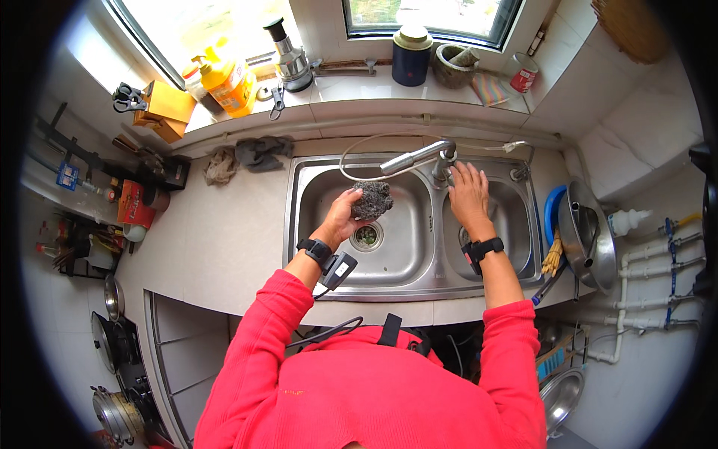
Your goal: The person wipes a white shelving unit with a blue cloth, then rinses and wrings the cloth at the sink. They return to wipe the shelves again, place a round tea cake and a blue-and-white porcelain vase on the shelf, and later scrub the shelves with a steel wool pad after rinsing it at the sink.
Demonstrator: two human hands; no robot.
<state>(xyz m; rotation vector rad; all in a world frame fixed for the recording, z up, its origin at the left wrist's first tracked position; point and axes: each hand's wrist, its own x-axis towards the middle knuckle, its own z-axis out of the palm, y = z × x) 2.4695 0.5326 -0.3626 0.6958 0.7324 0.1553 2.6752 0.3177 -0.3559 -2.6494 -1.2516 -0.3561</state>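
Observation:
A dark grey scouring pad point(372, 201) is in my left hand point(340, 216), held over the left basin of a double stainless steel sink point(404, 264). Below it, green scraps lie in the drain strainer point(367, 237). My right hand point(470, 193) reaches to the base of the metal faucet point(443, 168), fingers extended beside its handle area; whether they touch it is hard to tell. The faucet's spout point(401, 161) points over the left basin, and no water stream is visible. Black straps circle both wrists, and a small device hangs from the left one.
Two crumpled cloths point(263, 152) lie behind the counter's left part. On the window ledge stand a yellow pump bottle point(230, 84), a dark blue canister point(411, 59) and a stone mortar point(453, 67). A metal basin point(586, 236) and a blue one point(552, 210) lean at the right.

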